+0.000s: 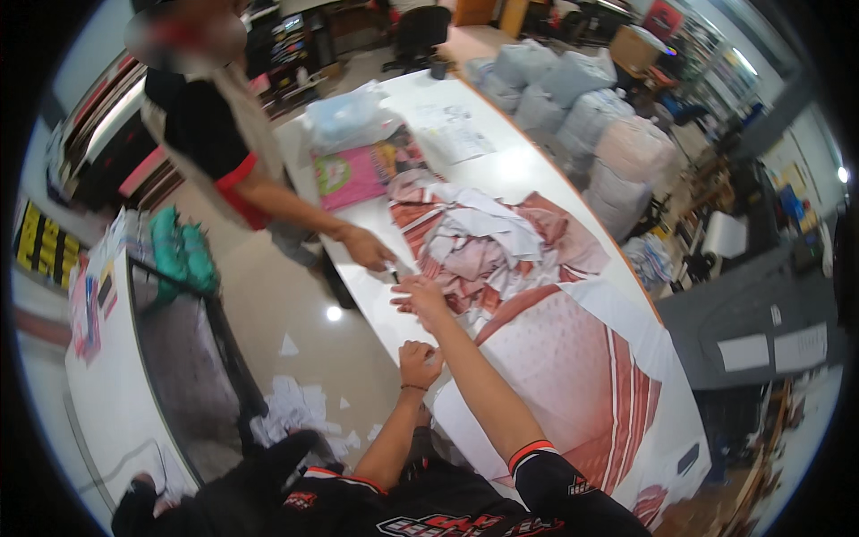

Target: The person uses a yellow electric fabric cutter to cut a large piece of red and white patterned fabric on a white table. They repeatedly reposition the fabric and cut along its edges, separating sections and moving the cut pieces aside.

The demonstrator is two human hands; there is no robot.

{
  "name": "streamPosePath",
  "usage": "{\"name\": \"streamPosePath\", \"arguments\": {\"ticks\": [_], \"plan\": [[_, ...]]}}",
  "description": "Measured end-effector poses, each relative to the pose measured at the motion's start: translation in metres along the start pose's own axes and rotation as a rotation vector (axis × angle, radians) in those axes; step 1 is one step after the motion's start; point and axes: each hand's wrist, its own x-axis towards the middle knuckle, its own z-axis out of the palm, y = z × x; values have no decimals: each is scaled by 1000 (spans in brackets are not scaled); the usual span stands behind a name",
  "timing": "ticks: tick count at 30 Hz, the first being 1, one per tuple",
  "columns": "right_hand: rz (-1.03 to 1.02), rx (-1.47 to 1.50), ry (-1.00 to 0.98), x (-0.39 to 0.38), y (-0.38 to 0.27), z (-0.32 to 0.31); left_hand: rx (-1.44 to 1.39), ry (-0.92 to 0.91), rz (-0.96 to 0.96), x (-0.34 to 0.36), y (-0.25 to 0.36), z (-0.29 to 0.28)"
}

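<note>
Fabric lies on the counter, likely for flat support; near the counter's left edge, right hand splays, left hand curls, contents unclear.

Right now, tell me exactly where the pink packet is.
In the head view, the pink packet lies upper left of centre on the white table, just below the pale-blue plastic bag and up-left of the crumpled red-and-white fabric.

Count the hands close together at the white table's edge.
3: the wearer's right hand near the picture's middle, the left hand just below it, and a co-worker's hand up and to the left. Others may be hidden.
</note>
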Motion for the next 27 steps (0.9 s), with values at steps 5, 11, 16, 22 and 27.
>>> {"name": "streamPosePath", "arguments": {"ticks": [5, 11, 16, 22, 27], "plan": [[-104, -315, -52, -85, -5, -53, 39, -24, 8, 2, -3, 2], [-96, -167, 184, -308, 38, -213, 138, -74, 24, -1, -9, 8], [-272, 118, 776, -519, 108, -339, 143, -182, -52, -1, -24, 7], [-437, 273, 1471, -716, 174, -411, 79, -105, 184, -66, 90, 46], [-467, -221, 1562, -744, 247, -480, -72, -624, 482, -204, 221, 119]]}}
